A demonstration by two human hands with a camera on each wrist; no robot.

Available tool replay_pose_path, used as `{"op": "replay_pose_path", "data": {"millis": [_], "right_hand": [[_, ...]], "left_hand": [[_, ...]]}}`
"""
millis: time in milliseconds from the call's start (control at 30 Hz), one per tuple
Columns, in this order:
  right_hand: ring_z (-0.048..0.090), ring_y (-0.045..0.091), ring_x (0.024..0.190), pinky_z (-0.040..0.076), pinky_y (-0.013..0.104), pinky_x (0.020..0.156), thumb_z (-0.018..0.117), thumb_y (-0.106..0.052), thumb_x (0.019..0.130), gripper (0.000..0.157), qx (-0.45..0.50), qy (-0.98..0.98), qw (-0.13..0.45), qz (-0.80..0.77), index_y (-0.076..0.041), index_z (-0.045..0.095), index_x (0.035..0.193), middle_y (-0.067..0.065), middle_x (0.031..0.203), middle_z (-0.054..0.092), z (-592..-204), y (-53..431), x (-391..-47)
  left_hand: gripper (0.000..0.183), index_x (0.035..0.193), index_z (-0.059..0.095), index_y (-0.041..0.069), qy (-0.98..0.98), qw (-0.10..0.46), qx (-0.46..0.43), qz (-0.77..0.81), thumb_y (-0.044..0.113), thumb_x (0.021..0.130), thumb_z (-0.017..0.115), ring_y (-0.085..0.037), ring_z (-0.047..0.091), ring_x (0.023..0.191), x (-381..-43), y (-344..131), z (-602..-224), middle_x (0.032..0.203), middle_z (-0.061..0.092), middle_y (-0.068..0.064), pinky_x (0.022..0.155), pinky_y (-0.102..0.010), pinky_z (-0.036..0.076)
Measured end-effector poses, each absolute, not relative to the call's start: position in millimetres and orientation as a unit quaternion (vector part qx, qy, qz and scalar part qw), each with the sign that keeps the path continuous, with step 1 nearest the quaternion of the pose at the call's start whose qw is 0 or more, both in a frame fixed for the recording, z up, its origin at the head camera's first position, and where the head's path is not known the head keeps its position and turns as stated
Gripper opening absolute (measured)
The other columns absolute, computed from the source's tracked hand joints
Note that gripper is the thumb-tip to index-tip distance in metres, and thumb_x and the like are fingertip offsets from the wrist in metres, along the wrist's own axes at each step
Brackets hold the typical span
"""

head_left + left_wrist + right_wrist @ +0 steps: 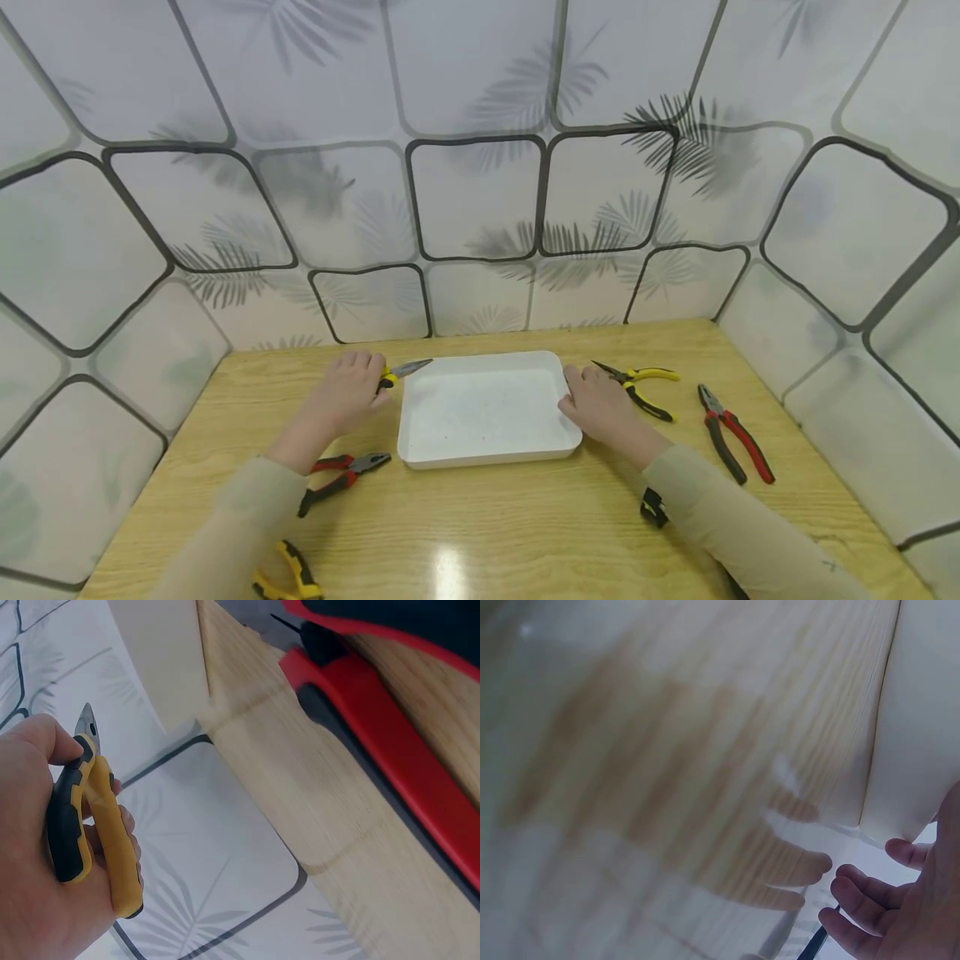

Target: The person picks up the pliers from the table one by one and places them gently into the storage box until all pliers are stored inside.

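head view: wooden table [525, 533] enclosed by white patterned wall panels [480, 192]. white rectangular tray [486, 408] at centre, long side toward the person. left hand [347, 398] just left of the tray, fingers curled round the yellow-and-black needle-nose pliers [401, 372], whose grey nose points right toward the tray's far left corner. right hand [597, 403] at the tray's right edge, fingers loose, gripping nothing; whether it touches the rim cannot be told. yellow-handled pliers [637, 385] just beside that hand, on the table. red-and-black pliers [731, 432] farther right, well apart from the tray. red-handled combination pliers [341, 477] near the left forearm, in front of the tray's near left corner. yellow-and-black pliers [288, 577] at the bottom edge, partly cut off.

left wrist view: left hand [37, 855] clenched on the needle-nose pliers [94, 825], handles closed together in the palm, metal tip showing past the thumb. red-handled pliers [390, 742] blurred on the table [300, 795]; tray wall [161, 652] beyond.

right wrist view: right hand [907, 900] relaxed, fingers lightly bent, holding nothing, just beside the tray [919, 712]; table [705, 750] blurred.
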State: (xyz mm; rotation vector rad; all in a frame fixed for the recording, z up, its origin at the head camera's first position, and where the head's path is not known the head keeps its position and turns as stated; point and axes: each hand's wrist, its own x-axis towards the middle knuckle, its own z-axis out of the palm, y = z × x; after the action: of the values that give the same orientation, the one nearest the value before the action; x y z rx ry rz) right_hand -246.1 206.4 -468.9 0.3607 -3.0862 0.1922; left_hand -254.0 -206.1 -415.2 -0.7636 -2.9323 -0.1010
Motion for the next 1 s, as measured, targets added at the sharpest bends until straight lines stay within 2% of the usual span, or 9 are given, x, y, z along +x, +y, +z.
{"op": "replay_pose_path", "data": {"millis": [333, 633, 867, 1000], "right_hand": [[0.048, 0.027, 0.082, 0.043, 0.042, 0.069, 0.051, -0.024, 0.100, 0.026, 0.119, -0.990, 0.014, 0.068, -0.005, 0.055, 0.118, 0.012, 0.093, 0.054, -467, 206, -244], [0.050, 0.027, 0.084, 0.045, 0.043, 0.069, 0.050, -0.024, 0.101, 0.034, 0.117, -0.991, 0.015, 0.065, -0.002, 0.055, 0.126, 0.013, 0.095, 0.056, -469, 207, -245], [0.049, 0.026, 0.079, 0.042, 0.039, 0.064, 0.051, -0.024, 0.099, 0.024, 0.121, -0.990, 0.025, 0.067, -0.005, 0.055, 0.114, 0.011, 0.089, 0.054, -470, 207, -246], [0.049, 0.026, 0.077, 0.041, 0.038, 0.063, 0.051, -0.024, 0.099, 0.025, 0.122, -0.990, 0.024, 0.069, -0.005, 0.055, 0.115, 0.010, 0.088, 0.053, -470, 207, -246]], "left_hand": [[0.019, 0.109, 0.050, 0.004, -0.958, 0.073, -0.276, -0.034, 0.019, 0.100, 0.056, -0.033, 0.045, 0.092, -256, -191, -422, 0.098, 0.049, -0.013, 0.090, -0.054, 0.042], [0.021, 0.111, 0.051, 0.004, -0.955, 0.068, -0.285, -0.036, 0.015, 0.095, 0.056, -0.033, 0.046, 0.095, -256, -182, -423, 0.101, 0.052, -0.014, 0.088, -0.053, 0.041], [0.020, 0.111, 0.051, 0.006, -0.954, 0.058, -0.292, -0.026, 0.017, 0.096, 0.057, -0.031, 0.045, 0.096, -256, -176, -425, 0.100, 0.049, -0.011, 0.085, -0.049, 0.039], [0.021, 0.111, 0.050, 0.007, -0.952, 0.057, -0.300, -0.018, 0.018, 0.095, 0.058, -0.029, 0.042, 0.095, -258, -173, -429, 0.098, 0.047, -0.009, 0.083, -0.046, 0.036]]}}
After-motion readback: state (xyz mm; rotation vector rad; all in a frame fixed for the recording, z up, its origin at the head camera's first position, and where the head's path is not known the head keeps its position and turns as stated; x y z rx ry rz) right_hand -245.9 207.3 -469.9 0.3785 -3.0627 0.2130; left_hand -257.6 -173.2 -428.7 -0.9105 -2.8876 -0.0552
